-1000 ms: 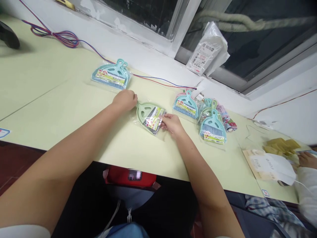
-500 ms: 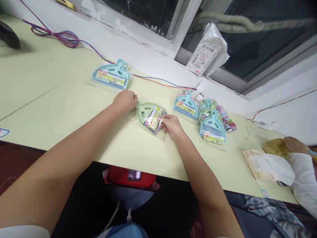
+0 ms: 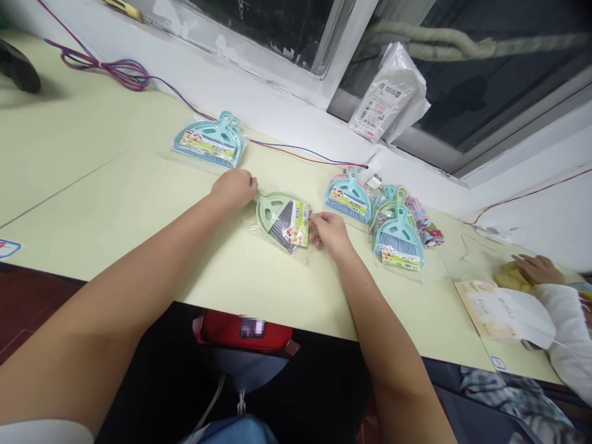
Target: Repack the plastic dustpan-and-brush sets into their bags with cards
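A green dustpan and brush set (image 3: 272,213) in a clear plastic bag lies on the table between my hands, its grey bristles showing. My left hand (image 3: 235,187) is closed round the handle end of the dustpan. At the other end, my right hand (image 3: 329,231) pinches at the right edge of the printed label card (image 3: 298,223); whether the bag's film is also between the fingers is hard to see. Beyond my left hand lies a bagged blue dustpan set (image 3: 210,140). To the right are another blue dustpan set (image 3: 349,196) and a stacked blue dustpan set (image 3: 398,237).
Coiled red and blue wire (image 3: 124,75) runs along the wall side of the pale table (image 3: 115,216). A white plastic packet (image 3: 382,102) leans at the window. At right, a co-worker's hand (image 3: 541,269) rests on yellow cloth (image 3: 511,276) near a paper packet (image 3: 490,308).
The label card has shifted right and turned more upright, uncovering more of the bristles. My right hand has moved slightly right with it; my left hand has stayed put.
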`<move>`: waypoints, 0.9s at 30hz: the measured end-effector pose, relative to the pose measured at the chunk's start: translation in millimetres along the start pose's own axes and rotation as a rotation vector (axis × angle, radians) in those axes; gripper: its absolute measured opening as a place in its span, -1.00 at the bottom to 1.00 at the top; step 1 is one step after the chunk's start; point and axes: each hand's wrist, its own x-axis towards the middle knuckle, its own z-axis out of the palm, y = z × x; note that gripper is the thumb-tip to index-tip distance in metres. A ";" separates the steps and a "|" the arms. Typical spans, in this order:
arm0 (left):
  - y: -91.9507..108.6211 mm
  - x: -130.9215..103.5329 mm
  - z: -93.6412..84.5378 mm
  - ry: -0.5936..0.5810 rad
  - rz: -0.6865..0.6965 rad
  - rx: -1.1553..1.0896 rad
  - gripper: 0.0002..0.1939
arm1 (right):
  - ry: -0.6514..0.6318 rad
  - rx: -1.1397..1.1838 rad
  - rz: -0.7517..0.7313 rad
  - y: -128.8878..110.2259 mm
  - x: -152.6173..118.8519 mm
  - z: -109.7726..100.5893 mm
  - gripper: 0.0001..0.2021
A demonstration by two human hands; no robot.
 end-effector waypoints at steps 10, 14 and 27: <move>-2.8 1.8 2.4 0.006 0.013 -0.007 -0.55 | -0.044 -0.059 -0.012 4.2 2.1 3.3 -0.92; -2.0 0.6 1.9 0.001 0.002 -0.007 -0.55 | -0.043 -0.028 -0.011 1.3 -0.4 5.3 -0.91; -1.6 0.2 1.8 0.014 0.031 -0.009 -0.56 | -0.261 0.211 0.211 -7.8 -6.0 -6.5 -0.73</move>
